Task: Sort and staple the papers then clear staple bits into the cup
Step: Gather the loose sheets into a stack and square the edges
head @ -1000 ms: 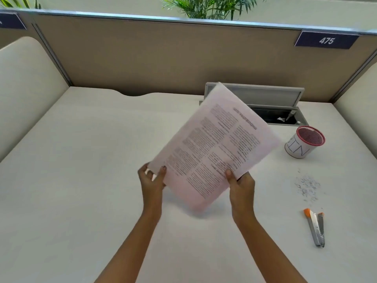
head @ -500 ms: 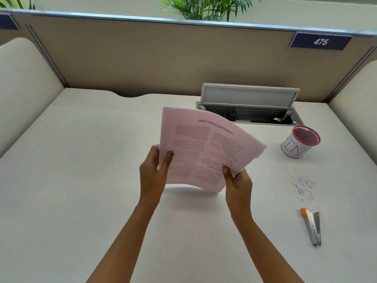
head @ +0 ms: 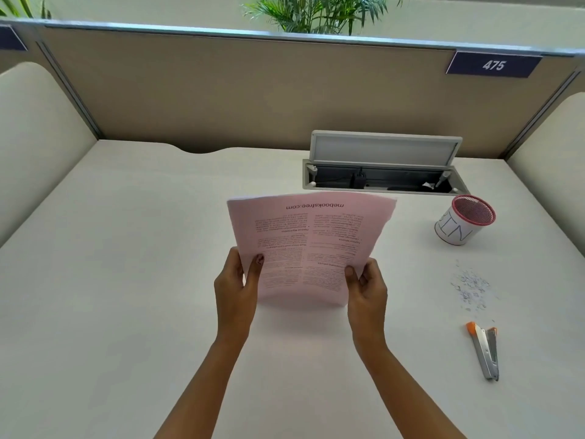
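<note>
Left hand (head: 235,286) pinches the papers (head: 311,242) at the lower left edge, thumb on the front and fingers behind. Right hand (head: 367,289) pinches the lower right edge the same way. Pink stack, held roughly upright over mid desk (head: 126,280), print upside down to the camera, top edge sagging away. Can't tell if the bottom edge touches the desk.

Handling, as a guess: light, floppy, and the sheets slide on each other, so they will fan out unless both side edges are held. Grip low on the sides, as now, to square them. For stapling, hold close to one corner.

Cup (head: 463,221) stands to the right, well apart from the hands: white wall with lettering, red mesh inside. No bits visible in it from here. Staple bits (head: 471,288) lie loose on the desk, between the cup and the stapler (head: 484,351), which lies flat and untouched.

Cable box (head: 380,179) behind the papers has its lid up, with a plug, cables and a small white scrap inside.
</note>
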Tool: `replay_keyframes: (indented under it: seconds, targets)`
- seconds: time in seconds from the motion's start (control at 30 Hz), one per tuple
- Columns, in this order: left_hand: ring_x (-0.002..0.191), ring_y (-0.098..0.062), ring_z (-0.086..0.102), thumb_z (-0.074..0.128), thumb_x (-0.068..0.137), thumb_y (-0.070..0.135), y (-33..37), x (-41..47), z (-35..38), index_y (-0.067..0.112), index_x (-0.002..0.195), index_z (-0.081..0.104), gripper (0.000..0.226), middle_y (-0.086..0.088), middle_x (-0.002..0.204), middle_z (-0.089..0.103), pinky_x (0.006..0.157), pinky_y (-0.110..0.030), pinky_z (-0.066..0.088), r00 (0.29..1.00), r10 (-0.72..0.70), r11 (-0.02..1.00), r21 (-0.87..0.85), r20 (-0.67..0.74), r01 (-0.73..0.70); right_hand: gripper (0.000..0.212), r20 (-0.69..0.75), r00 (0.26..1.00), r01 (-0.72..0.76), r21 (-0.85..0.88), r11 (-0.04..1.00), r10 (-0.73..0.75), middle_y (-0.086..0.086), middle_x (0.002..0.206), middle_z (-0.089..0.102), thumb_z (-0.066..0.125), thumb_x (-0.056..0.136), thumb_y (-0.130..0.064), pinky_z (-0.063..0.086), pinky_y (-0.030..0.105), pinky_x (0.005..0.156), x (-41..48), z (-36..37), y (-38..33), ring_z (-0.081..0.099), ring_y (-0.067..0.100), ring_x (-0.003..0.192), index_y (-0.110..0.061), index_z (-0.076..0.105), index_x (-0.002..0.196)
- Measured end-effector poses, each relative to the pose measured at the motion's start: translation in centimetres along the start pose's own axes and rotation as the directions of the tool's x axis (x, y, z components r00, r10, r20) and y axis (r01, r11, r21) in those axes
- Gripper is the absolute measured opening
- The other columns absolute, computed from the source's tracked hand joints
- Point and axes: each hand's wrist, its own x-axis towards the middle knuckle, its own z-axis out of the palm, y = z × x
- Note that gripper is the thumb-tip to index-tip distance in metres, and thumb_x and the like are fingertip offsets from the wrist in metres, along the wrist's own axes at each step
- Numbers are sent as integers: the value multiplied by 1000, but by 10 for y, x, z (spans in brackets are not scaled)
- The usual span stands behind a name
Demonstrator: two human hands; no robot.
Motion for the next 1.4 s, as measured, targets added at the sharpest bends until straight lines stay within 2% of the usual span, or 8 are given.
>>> replay_keyframes:
  seconds: [0.27, 0.47, 0.63, 0.9, 1.03, 1.1, 1.23, 1.4]
  targets:
    - [93, -6, 63, 53, 95, 21, -9, -9, 1, 41, 100, 48, 21, 19, 104, 61, 75, -6, 51, 998, -40, 998, 54, 42, 37, 13, 9, 997, -77, -13, 997, 77, -1, 105, 66, 50, 98, -11, 54, 17, 76, -5, -1, 10, 63, 17, 98, -14, 56, 109]
    - [94, -9, 63, 54, 96, 22, -24, -11, 3, 27, 114, 51, 19, 10, 110, 63, 78, -6, 50, 992, -108, 989, 106, 72, 100, 23, 42, 990, -134, -56, 989, 136, -4, 113, 64, 52, 97, -12, 50, 20, 89, -9, 1, 21, 60, 13, 104, -25, 54, 116]
    - [85, -9, 67, 55, 96, 24, -39, -13, -7, 22, 101, 59, 6, 7, 103, 70, 74, -18, 56, 983, -168, 974, 163, 68, 155, 19, 71, 977, -188, -153, 970, 201, -9, 101, 68, 49, 98, -8, 49, 10, 74, -11, -8, 32, 63, 17, 98, -24, 59, 102]
    - [88, -21, 70, 49, 99, 36, -24, 5, -18, 24, 111, 65, 23, 0, 98, 75, 71, -32, 56, 910, -325, 921, -130, 256, 366, 20, 83, 947, -309, -26, 951, 310, -4, 111, 70, 51, 97, -8, 50, 22, 82, -7, -17, 31, 64, 15, 104, -17, 61, 112]
    - [102, -29, 68, 49, 83, 64, -22, 2, -15, 15, 127, 58, 67, -10, 117, 70, 76, -40, 59, 822, -411, 638, -520, 395, 569, 24, 107, 917, -397, 135, 908, 385, -1, 114, 70, 53, 96, -8, 52, 34, 89, -6, -15, 29, 64, 19, 108, -16, 60, 117]
    - [110, -32, 66, 63, 72, 71, -23, -2, -8, 15, 133, 52, 84, -10, 124, 66, 84, -45, 57, 818, -378, 618, -540, 433, 571, 32, 129, 898, -440, 289, 850, 421, 1, 117, 69, 55, 94, -5, 51, 39, 96, -8, -12, 26, 64, 20, 110, -14, 58, 125]
    - [105, -30, 68, 52, 98, 34, -17, -16, 11, 20, 130, 55, 35, -5, 119, 69, 84, -44, 58, 829, -351, 789, -340, 435, 513, 38, 174, 878, -477, 395, 785, 446, 6, 122, 67, 54, 93, -1, 53, 38, 95, -11, -2, 22, 63, 22, 113, -11, 55, 130]
    - [102, -19, 70, 65, 88, 10, -16, -24, 24, 15, 128, 55, 41, -3, 115, 71, 72, -33, 59, 838, -370, 848, -223, 400, 481, 37, 214, 895, -443, 326, 835, 392, 4, 118, 69, 56, 93, -3, 55, 35, 91, -16, 2, 15, 65, 20, 111, -14, 56, 127]
